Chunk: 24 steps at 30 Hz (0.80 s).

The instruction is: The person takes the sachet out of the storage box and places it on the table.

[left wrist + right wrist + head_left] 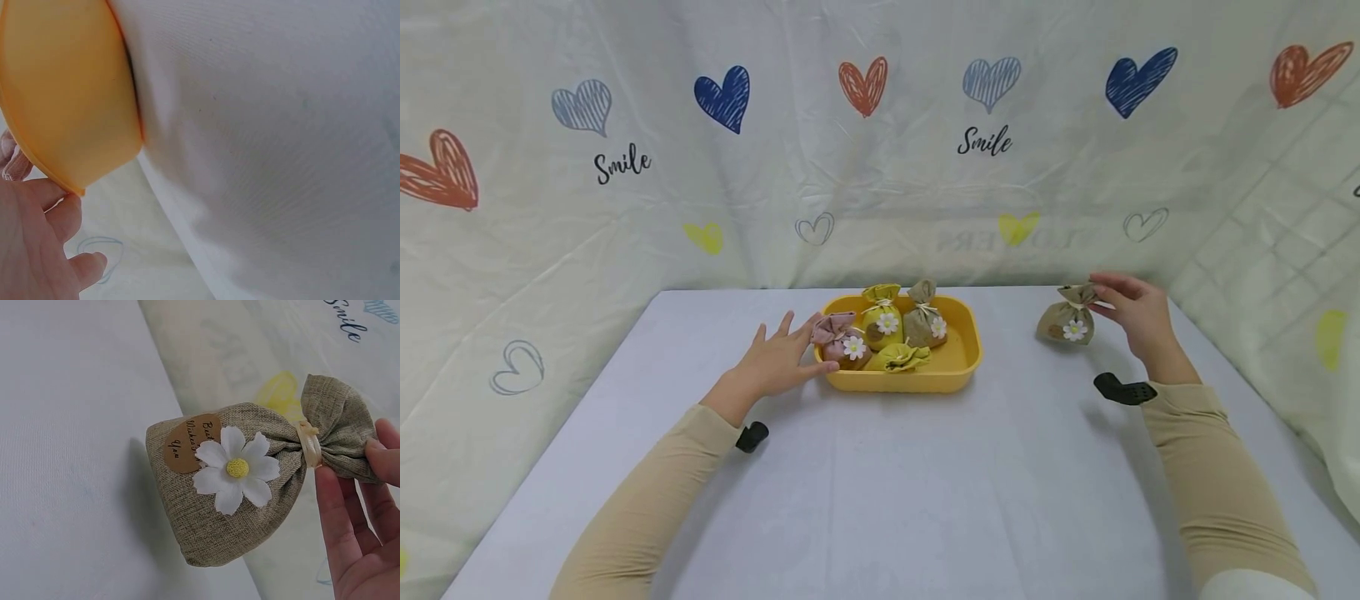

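The burlap sachet, a small brown bag tied at the neck with pale cord and bearing a white daisy and an oval paper label, sits at the far right of the grey table, well apart from the yellow tray. The right hand pinches the bag's gathered top between thumb and fingertips; the right wrist view shows the fingers closed just behind the cord, with the bag's body lying toward the left of that view. The left hand lies flat and spread on the table at the tray's near left corner, fingers straight, and the left wrist view shows its fingertips touching the tray's rim, grasping nothing. Inside the tray are a pink sachet, a yellow sachet, another brown sachet and a green sachet lying on its side. A heart-printed cloth hangs behind the table.
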Each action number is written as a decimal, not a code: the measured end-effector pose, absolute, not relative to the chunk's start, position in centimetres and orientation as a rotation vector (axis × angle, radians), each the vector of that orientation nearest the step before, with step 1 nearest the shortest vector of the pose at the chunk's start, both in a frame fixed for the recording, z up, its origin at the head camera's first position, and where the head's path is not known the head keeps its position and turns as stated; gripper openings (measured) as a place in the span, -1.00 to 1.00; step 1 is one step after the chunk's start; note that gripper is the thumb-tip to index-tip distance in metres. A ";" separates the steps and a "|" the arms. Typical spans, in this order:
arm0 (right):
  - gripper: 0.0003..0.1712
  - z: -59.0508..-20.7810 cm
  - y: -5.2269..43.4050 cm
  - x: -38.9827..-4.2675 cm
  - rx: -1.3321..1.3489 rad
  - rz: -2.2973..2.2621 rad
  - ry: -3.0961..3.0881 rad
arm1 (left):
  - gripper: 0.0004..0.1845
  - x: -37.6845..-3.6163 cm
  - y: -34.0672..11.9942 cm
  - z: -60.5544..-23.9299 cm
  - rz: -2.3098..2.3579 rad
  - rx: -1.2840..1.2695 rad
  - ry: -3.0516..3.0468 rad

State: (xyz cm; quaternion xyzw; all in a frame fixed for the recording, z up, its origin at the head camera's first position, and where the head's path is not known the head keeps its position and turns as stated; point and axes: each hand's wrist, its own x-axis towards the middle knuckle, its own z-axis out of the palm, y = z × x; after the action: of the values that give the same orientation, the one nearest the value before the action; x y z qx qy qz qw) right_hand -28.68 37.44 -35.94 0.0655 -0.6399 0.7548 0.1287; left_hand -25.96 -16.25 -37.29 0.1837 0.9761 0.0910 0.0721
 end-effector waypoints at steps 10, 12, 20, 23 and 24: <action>-0.76 -36.4 38.0 -28.8 0.100 2.226 -1.886 | 0.10 -26.0 -16.3 -37.3 0.274 0.557 2.930; -0.76 -36.4 38.0 -28.9 0.075 2.221 -1.898 | 0.10 -25.9 -16.3 -37.3 0.278 0.562 2.933; -0.78 -36.7 37.9 -29.0 0.032 2.212 -1.884 | 0.12 -26.1 -16.3 -37.4 0.268 0.565 2.933; -0.80 -36.7 37.9 -29.1 0.018 2.202 -1.883 | 0.12 -26.1 -16.3 -37.4 0.263 0.557 2.932; -0.80 -36.8 38.0 -29.1 0.011 2.199 -1.883 | 0.12 -26.1 -16.3 -37.4 0.264 0.560 2.932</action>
State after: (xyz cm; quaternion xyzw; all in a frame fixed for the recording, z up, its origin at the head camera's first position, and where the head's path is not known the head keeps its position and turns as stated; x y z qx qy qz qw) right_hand -29.10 37.95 -36.77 0.0037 -0.6456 0.7537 0.1229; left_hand -26.08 -16.26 -37.36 0.1864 0.9758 0.0880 0.0724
